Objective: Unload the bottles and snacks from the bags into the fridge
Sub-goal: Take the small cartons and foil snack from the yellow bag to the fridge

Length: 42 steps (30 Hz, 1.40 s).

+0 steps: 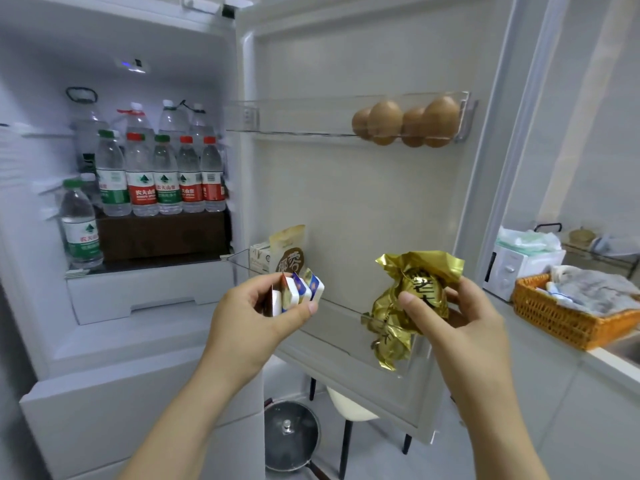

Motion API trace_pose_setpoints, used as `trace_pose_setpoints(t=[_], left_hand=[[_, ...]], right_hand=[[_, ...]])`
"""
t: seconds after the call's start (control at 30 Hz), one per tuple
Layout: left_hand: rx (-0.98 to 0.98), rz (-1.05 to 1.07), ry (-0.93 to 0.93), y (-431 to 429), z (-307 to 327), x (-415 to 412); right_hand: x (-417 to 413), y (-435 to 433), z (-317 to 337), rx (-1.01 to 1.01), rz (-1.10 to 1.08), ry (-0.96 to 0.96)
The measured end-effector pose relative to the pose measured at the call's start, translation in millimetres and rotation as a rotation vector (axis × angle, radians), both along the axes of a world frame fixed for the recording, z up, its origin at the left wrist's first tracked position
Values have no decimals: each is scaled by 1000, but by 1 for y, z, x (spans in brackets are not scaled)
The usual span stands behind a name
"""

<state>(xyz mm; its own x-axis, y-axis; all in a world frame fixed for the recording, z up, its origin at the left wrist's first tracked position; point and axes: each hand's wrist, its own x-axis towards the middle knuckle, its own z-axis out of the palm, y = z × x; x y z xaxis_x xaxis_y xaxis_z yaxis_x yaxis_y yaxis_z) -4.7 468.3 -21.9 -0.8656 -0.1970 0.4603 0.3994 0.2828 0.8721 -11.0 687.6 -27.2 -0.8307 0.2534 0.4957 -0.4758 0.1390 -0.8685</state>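
Left hand (256, 306) grips a small stack of white snack packets (299, 292) between thumb and curled fingers, just in front of the open fridge door (363, 202). Right hand (460, 317) pinches a gold foil packet (420, 278), thumb on its face, over the door's lower shelf (341, 308). More gold foil (391, 337) sits inside that shelf just below it. At the shelf's far end stand a carton (259, 258) and a pouch (289, 249). The upper shelf (294, 116) holds brown eggs (408, 123) at its right end. Water bottles (156, 178) with red and green labels crowd the fridge (138, 296) interior. On the counter (609, 362) to the right are an orange basket (554, 323) and a white appliance (512, 268).
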Motion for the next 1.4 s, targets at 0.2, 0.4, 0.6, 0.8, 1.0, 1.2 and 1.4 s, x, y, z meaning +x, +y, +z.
trace_pose_setpoints(t=[0.2,0.4,0.6,0.8,1.0,1.2,1.4], left_hand=[[-96,-65,-4,-2,1,-56],[-396,-96,-31,-9,5,-130],[-633,-177,-40,-4,-1,-184],[-824,-329,-119,2,-16,-210],[-1011,-422,-225,4,-13,-221],[-1085,-444,-354,0,-20,-233],[-1033,-479,-455,1,-18,-232]], right_hand=[[-30,3,-3,29,-25,-13],[-57,-11,-7,80,-103,-46],[-87,-30,-9,89,-190,-24],[-105,-33,-17,63,-254,-63],[-107,-28,-22,157,-309,-107],[-105,-28,-22,206,-314,-114],[-105,-28,-22,217,-306,-103]])
